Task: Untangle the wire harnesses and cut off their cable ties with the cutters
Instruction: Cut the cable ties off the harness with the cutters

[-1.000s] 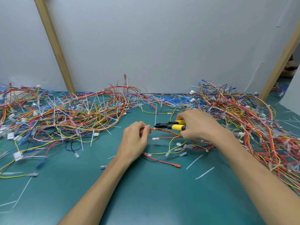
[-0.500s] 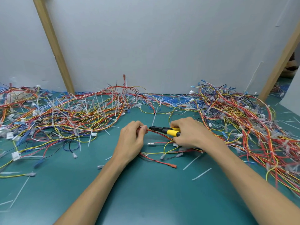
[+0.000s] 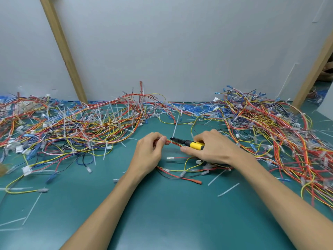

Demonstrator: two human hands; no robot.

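Wire harness (image 3: 174, 142), a thin bundle of red and yellow wires, stretches across the short gap between the two hands, seen from the head camera looking down. The left hand (image 3: 149, 152) pinches one end of the bundle between thumb and curled fingers, probably to keep it taut and lifted off the green mat (image 3: 162, 213) so a blade can reach it. The right hand (image 3: 214, 148) wraps around the yellow handles of the cutters (image 3: 191, 143). Their black nose points leftward along the bundle, its tip almost at the left fingertips; whether the blades are parted is too small to tell. A white cable tie (image 3: 175, 126) stands up just beyond the tip and looks like the target of the cut. Under the right hand and just nearer than it lie loose wires (image 3: 180, 175) with connectors, and cut tie strips (image 3: 228, 190) lie nearer still. Beyond and outward of the left hand spreads a tangled heap (image 3: 72, 127), and outward of the right hand spreads a second heap (image 3: 279, 134). Both bristle with white ties, so much of the work appears undone.
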